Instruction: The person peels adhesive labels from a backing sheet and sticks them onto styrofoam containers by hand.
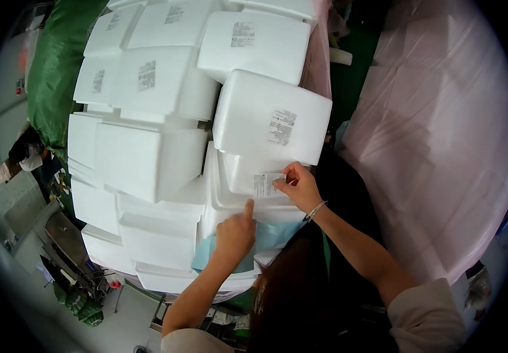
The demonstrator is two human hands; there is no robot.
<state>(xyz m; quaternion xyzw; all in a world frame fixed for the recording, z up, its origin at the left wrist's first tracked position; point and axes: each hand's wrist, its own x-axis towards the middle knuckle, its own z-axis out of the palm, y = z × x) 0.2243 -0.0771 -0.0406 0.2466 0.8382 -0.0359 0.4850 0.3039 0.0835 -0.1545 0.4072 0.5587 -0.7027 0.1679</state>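
Note:
My right hand [300, 187] pinches the right edge of a small white printed label [268, 185] between thumb and fingers. The label lies over the inside of a white plastic bin [236, 170], against its wall or just in front of it; I cannot tell which. My left hand [236, 234] is below and left of the label, index finger stretched toward its lower corner and the other fingers curled; it is slightly blurred. Under the left hand and wrist lies a light-blue sheet [274, 234]. Just above the label, another white bin [271, 117] carries a printed label on its side.
Many white bins [130, 159] are stacked in overlapping rows to the left, several labelled. Pink translucent film [436, 135] covers a large pile at right. A green cover [65, 65] hangs at upper left. Metal racks and a cart [65, 235] stand at lower left.

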